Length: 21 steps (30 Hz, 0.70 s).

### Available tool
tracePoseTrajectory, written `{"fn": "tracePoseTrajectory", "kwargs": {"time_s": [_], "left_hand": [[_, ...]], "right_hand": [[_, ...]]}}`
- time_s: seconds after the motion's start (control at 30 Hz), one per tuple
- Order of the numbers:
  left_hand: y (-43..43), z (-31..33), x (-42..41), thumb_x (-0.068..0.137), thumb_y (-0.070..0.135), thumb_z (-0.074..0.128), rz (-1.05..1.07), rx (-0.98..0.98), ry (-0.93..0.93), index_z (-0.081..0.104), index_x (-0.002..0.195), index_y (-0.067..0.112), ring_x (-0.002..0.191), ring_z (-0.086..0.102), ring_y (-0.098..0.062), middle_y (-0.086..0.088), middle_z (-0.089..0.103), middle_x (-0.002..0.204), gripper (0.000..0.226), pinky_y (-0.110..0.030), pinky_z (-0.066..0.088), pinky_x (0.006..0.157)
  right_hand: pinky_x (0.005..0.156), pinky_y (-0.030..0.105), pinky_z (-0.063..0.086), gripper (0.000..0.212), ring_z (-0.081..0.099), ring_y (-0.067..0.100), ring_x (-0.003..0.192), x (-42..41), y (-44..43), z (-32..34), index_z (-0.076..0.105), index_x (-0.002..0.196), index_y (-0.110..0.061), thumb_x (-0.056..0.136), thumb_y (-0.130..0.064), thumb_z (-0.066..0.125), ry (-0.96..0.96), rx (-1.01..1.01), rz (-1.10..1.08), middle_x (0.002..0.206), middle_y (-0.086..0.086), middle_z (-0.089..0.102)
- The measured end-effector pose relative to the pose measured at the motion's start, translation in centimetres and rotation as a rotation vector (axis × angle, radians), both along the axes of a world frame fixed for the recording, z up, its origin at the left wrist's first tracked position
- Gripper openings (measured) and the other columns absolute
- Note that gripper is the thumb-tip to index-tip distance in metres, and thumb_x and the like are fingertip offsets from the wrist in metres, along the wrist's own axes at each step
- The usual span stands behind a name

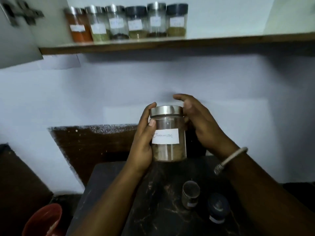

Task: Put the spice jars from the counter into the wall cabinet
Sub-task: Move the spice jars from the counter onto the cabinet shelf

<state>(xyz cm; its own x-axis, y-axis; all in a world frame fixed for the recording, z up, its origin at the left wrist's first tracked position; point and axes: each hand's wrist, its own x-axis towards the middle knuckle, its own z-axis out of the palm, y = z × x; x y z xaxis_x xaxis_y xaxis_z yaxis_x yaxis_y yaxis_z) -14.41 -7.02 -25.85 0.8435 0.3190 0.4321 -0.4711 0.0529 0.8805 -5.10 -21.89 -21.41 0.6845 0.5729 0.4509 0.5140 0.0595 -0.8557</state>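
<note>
**Cinnamon jar lifted, placement pending**

Head view. I have the cinnamon jar (167, 133) raised above the counter (153, 201), level with the wall below the shelf (153, 44). My left hand (144, 138) wraps its side, thumb pressed on the glass just under the steel lid. My right hand (199, 120) sits beside the lid with fingers spread and curled; I cannot tell whether it touches the jar.

Step in hand, as I judge it: carrying this jar to the cabinet. The next move calls for a lift to the shelf and an upright set-down at the free stretch right of the row.

Contents: the held jar is roughly one-third full of brown powder. Six jars (127, 23) stand on the shelf's left half, holding orange, green and dark spices. A steel-lid jar (190, 195) and a dark-lid jar (218, 208) stand near the counter's right edge.
</note>
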Motion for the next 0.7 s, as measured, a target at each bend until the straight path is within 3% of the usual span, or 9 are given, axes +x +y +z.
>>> {"fn": "tracePoseTrajectory", "kwargs": {"time_s": [0.1,0.23,0.3,0.4,0.5,0.63,0.7], "left_hand": [[-0.8,3.3,-0.2,0.102,0.042,0.048,-0.048,-0.004,-0.080,0.048,0.145,0.035,0.113,0.068,-0.027,-0.010,0.064,0.135,0.044,-0.037,0.058,0.086],[-2.0,5.9,0.0,0.100,0.040,0.051,-0.102,0.002,-0.140,0.053,0.140,0.038,0.114,0.068,-0.031,-0.012,0.065,0.135,0.039,-0.042,0.059,0.087],[-2.3,6.8,0.4,0.101,0.037,0.050,-0.119,-0.001,-0.152,0.052,0.141,0.036,0.112,0.069,-0.032,-0.013,0.065,0.133,0.040,-0.042,0.059,0.085],[-2.7,8.7,1.1,0.098,0.036,0.051,-0.137,0.015,-0.160,0.048,0.145,0.030,0.106,0.070,-0.033,-0.017,0.065,0.131,0.047,-0.041,0.061,0.081],[-3.4,11.5,2.9,0.096,0.035,0.056,-0.121,0.012,-0.210,0.048,0.147,0.029,0.102,0.074,-0.027,-0.011,0.070,0.128,0.052,-0.035,0.061,0.075],[-3.7,18.3,7.9,0.102,0.036,0.054,-0.111,0.141,-0.301,0.048,0.146,0.040,0.110,0.074,-0.022,-0.001,0.070,0.132,0.045,-0.031,0.062,0.078],[-2.6,22.5,10.9,0.099,0.052,0.052,-0.042,0.297,-0.300,0.043,0.147,0.049,0.114,0.072,-0.016,0.000,0.066,0.136,0.049,-0.033,0.062,0.085]], "right_hand": [[0.083,0.020,0.053,0.048,0.066,0.007,0.100,-2.0,-1.5,1.1,0.052,0.144,-0.032,0.099,-0.046,0.046,-0.009,0.182,0.044,0.108,-0.004,0.066],[0.103,0.035,0.052,0.055,0.060,0.014,0.124,-3.2,-2.3,1.7,0.044,0.150,-0.039,0.096,-0.034,0.049,-0.110,0.225,0.019,0.137,-0.007,0.059],[0.103,0.037,0.052,0.059,0.059,0.014,0.126,-3.1,-2.6,2.4,0.041,0.151,-0.043,0.094,-0.030,0.051,-0.132,0.211,0.002,0.142,-0.009,0.056],[0.085,0.016,0.054,0.081,0.057,-0.003,0.120,-3.0,-3.2,4.1,0.021,0.155,-0.057,0.084,-0.054,0.059,-0.223,0.041,-0.065,0.134,-0.027,0.051],[0.074,0.012,0.049,0.101,0.056,-0.011,0.108,-2.6,-3.6,7.0,-0.004,0.150,-0.068,0.071,-0.083,0.057,-0.388,-0.112,-0.291,0.120,-0.024,0.054],[0.065,0.005,0.048,0.102,0.065,-0.015,0.092,1.1,-4.0,13.6,0.005,0.153,-0.064,0.070,-0.073,0.065,-0.515,-0.023,-0.408,0.104,-0.033,0.067],[0.056,0.005,0.045,0.098,0.065,-0.015,0.078,4.6,-3.8,17.6,0.015,0.151,-0.059,0.072,-0.063,0.072,-0.574,-0.016,-0.491,0.087,-0.035,0.064]]}}
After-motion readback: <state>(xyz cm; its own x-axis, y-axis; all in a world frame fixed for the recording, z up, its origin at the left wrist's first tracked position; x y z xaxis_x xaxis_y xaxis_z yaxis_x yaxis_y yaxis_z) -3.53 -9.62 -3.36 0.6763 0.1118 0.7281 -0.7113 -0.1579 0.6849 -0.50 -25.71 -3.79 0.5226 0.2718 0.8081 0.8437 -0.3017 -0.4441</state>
